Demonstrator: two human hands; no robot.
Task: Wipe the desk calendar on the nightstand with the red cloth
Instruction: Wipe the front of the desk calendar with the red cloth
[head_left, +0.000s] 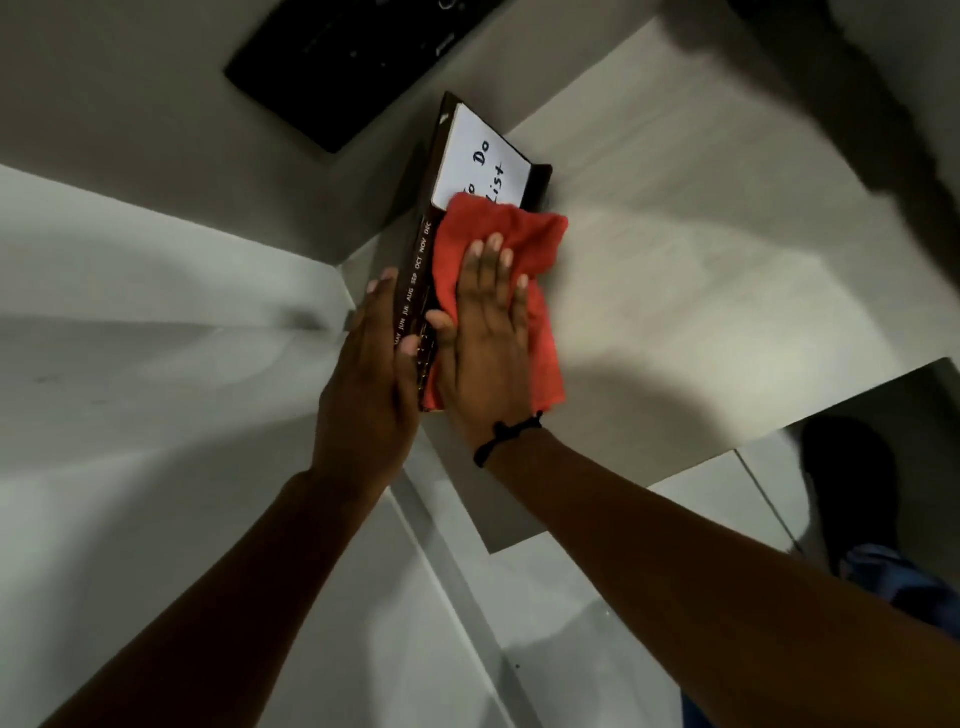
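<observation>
The dark brown desk calendar (422, 244) stands at the left edge of the pale nightstand (675, 270), with month names along its top edge and a white "To Do List" pad on its face. My right hand (483, 343) lies flat, fingers spread, pressing the red cloth (519, 228) against the calendar's face; the cloth covers the lower part of the pad. My left hand (369, 374) holds the calendar's back and top edge, thumb over the top. A black cord circles my right wrist.
A black flat panel (353, 57) hangs on the grey wall behind the nightstand. White bedding (130, 364) fills the left. A dark shoe (852, 483) and a blue trouser leg show on the floor at the lower right.
</observation>
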